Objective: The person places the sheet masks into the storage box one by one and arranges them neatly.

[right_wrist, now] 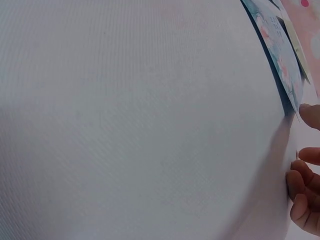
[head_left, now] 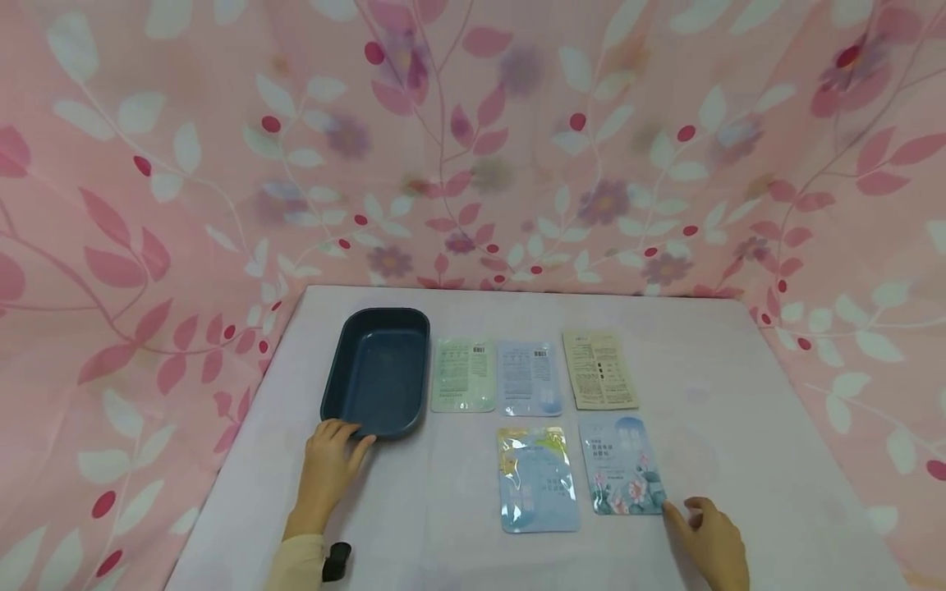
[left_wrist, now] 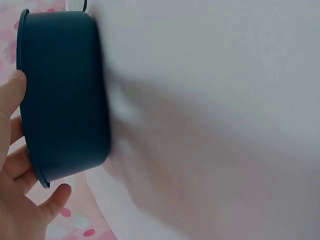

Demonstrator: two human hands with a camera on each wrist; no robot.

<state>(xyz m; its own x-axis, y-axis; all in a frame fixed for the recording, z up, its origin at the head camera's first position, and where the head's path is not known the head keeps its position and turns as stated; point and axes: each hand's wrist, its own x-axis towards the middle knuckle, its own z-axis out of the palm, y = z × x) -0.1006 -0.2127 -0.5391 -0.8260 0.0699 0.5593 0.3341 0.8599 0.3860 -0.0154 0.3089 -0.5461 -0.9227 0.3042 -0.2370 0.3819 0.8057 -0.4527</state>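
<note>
At the table's left stands a dark blue rectangular dish with rounded corners and nothing inside. My left hand holds its near-left corner, with fingers over the rim and thumb at the outside. The left wrist view shows the side wall of the dish and the fingertips along the rim. On the right, my right hand is at the near-right corner of a light blue flowered packet. Its thumb is right at that corner, while the other fingers bend loosely, apart from the packet.
Left of the flowered packet lies a shiny blue packet with yellow. Behind them, a green packet, a pale blue packet and a beige packet form a row, printed text up. A floral curtain surrounds the white table.
</note>
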